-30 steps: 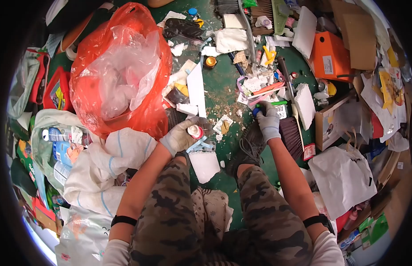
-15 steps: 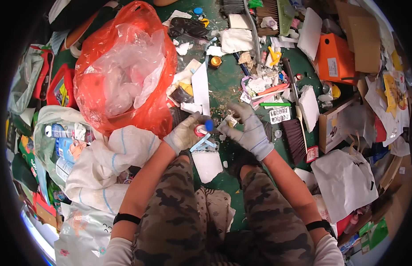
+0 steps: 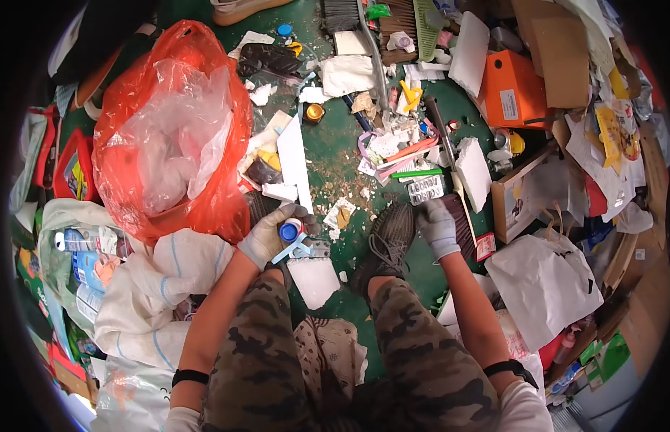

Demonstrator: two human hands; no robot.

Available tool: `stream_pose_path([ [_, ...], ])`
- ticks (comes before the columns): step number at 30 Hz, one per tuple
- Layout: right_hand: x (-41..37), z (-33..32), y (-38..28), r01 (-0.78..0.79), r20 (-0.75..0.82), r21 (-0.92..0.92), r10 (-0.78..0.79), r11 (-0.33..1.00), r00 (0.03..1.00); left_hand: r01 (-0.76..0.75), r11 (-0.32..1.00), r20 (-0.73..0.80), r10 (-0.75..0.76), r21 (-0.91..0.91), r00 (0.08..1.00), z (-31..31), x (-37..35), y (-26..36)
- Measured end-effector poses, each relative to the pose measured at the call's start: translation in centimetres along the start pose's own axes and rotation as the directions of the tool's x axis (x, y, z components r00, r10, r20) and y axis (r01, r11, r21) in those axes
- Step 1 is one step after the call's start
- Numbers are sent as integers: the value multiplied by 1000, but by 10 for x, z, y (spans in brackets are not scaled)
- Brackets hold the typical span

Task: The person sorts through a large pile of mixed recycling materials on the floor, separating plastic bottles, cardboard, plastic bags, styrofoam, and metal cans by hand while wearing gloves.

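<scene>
My left hand (image 3: 266, 239), in a pale work glove, is closed around a small container with a blue cap (image 3: 289, 231) and a red and white body. Most of that body is hidden by the fingers. Light blue strips (image 3: 295, 245) and a white foam piece (image 3: 313, 282) lie just below it. My right hand (image 3: 439, 229), also gloved, is over the dark brush bristles (image 3: 461, 216), just below a blister pack (image 3: 425, 189). Its fingers are curled together, and whatever they hold cannot be made out. A green stick (image 3: 416, 173) lies beyond the blister pack.
A red plastic bag (image 3: 230, 144) stands at the left, above a white woven sack (image 3: 162, 288). My dark shoe (image 3: 390, 241) is between the hands. Scraps litter the green floor (image 3: 335, 158). An orange box (image 3: 509, 90) and a white bag (image 3: 544, 277) are on the right.
My right hand has moved from the middle to the right, beside the brush and blister pack, and its fingers have curled. My left hand still holds the blue-capped container. The view has shifted.
</scene>
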State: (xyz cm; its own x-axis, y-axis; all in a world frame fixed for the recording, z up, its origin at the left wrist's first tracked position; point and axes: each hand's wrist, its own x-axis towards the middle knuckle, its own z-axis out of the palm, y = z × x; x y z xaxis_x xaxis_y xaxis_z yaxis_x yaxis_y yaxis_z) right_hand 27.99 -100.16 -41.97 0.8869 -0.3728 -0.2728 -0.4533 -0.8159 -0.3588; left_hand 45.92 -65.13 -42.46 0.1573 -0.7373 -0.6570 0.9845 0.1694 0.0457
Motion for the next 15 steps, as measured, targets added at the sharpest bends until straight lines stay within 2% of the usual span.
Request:
stream_pose_path([
  [1,10,-2,2,76,-161,89,-61,993,985,0,1000,-8,0,-4,1000,-2,1,-1],
  [3,32,-25,-19,-11,-199,283,70,959,978,0,1000,-19,-1,-7,1000,-4,4,-2],
  [6,66,-27,-20,241,-161,-59,-248,969,955,7,1000,-29,-7,21,1000,-1,3,-1],
  [9,88,-11,-17,65,109,-352,-28,934,994,-1,1000,11,0,23,1000,3,1,-1],
  [10,94,-11,-13,93,158,-372,-36,923,987,-8,1000,36,8,0,999,-5,3,-2],
  [13,89,-22,-30,60,154,-258,-20,964,988,-6,1000,15,6,22,1000,0,1,-1],
  [15,82,-21,-49,105,62,-189,-95,976,994,1,999,18,-2,34,1000,3,1,-1],
])
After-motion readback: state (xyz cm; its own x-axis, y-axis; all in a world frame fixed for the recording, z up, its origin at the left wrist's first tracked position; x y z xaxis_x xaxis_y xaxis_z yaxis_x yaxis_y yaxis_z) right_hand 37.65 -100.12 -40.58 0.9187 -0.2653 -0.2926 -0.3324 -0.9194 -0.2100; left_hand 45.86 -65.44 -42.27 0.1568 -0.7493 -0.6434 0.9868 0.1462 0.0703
